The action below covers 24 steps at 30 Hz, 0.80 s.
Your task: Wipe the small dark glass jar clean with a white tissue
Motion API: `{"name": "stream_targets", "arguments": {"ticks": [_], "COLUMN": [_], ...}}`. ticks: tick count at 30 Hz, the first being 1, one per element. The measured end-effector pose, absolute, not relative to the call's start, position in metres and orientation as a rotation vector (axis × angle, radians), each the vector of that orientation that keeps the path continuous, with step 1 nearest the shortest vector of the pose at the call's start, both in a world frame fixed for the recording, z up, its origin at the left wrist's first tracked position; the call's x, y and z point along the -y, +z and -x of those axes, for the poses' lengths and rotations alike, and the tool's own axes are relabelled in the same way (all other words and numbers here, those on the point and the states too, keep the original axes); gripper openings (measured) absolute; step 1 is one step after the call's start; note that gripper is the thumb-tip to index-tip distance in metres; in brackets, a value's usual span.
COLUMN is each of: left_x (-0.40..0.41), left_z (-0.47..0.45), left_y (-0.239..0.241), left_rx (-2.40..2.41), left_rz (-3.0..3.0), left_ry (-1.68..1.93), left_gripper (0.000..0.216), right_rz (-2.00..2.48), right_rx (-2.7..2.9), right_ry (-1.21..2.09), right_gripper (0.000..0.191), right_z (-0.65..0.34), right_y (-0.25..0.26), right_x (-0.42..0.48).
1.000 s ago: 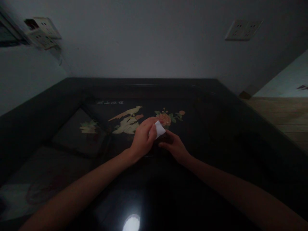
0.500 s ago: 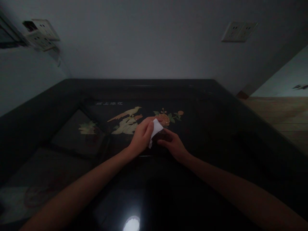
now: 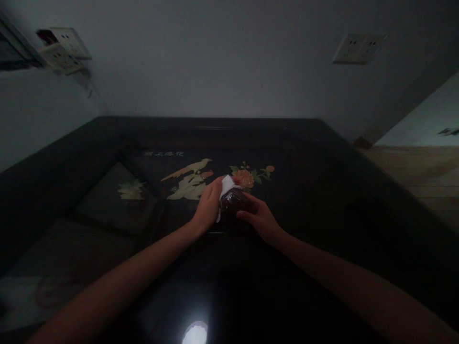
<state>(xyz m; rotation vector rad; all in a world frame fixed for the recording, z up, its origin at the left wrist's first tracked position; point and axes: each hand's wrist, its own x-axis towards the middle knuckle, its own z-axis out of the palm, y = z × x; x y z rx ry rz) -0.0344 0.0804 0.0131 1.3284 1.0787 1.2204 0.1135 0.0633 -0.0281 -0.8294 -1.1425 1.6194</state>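
My left hand [image 3: 210,203] is closed on a white tissue or cloth [image 3: 227,184], pressed against the side of a dark, shiny, rounded object [image 3: 234,200]. Around the right side of that object curl the fingers of my right hand [image 3: 258,216]. Its surface catches the light and looks like dark glass or glossy plastic; the kind cannot be made out in the dim light. Both hands are held over a glossy black table [image 3: 304,296]. Its top bears a bird picture [image 3: 190,184] and a flower picture [image 3: 244,177] just beyond my hands.
A white wall rises behind the table, with a wall socket [image 3: 359,48] at the right and more sockets [image 3: 68,43] at the left. A lamp reflection [image 3: 195,333] shines on the near tabletop. Wooden floor [image 3: 412,167] shows beyond the right edge.
My left hand and the white tissue or cloth have shifted slightly left, uncovering more of the dark shiny object. My right hand keeps its hold nearly in place.
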Motion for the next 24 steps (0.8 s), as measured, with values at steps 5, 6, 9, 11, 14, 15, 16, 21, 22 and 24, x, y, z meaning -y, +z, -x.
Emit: {"name": "stream_targets", "arguments": {"ticks": [5, 6, 9, 11, 14, 15, 16, 21, 22, 24], "left_x": [-0.0754, -0.0753, -0.0758, -0.0763, -0.0765, -0.0763, -0.0762, -0.0787, -0.0803, -0.0842], "left_z": [0.0406, 0.0414, 0.0433, 0.0439, 0.0432, 0.0424, 0.0416, 0.0378, 0.0373, 0.0363], "left_y": [0.0157, 0.0167, 0.0188, 0.0187, 0.0174, 0.0173, 0.0175, 0.0191, 0.0184, 0.0158], "left_rx": [-1.116, -1.081, -0.971, -0.93, -0.947, -0.961, -0.973, -1.066, -1.075, -1.051], "left_rz": [-2.096, -2.217, -2.474, -2.539, -2.468, -2.415, -2.348, -1.789, -1.642, -1.348], "left_ry": [1.238, 1.221, 1.146, 1.107, 1.139, 1.168, 1.197, 1.25, 1.231, 1.186], "left_gripper": [0.036, 0.035, 0.036, 0.035, 0.033, 0.032, 0.032, 0.033, 0.033, 0.034], "right_rz": [0.86, 0.86, 0.853, 0.86, 0.858, 0.851, 0.845, 0.852, 0.854, 0.85], "right_rx": [1.174, 1.188, 1.23, 1.248, 1.233, 1.223, 1.214, 1.177, 1.173, 1.178], "right_ry": [1.575, 1.569, 1.536, 1.514, 1.524, 1.533, 1.539, 1.594, 1.602, 1.604], "right_gripper": [0.047, 0.045, 0.042, 0.042, 0.042, 0.041, 0.041, 0.045, 0.046, 0.048], "right_z": [-0.1138, -0.1138, -0.1136, -0.1133, -0.1129, -0.1129, -0.1129, -0.114, -0.1142, -0.1144], "right_y": [-0.0235, -0.0228, -0.0228, -0.024, -0.0251, -0.0249, -0.0246, -0.0221, -0.0221, -0.0228], "right_x": [-0.0617, -0.0615, -0.0618, -0.0625, -0.0634, -0.0635, -0.0635, -0.0621, -0.0617, -0.0613]}}
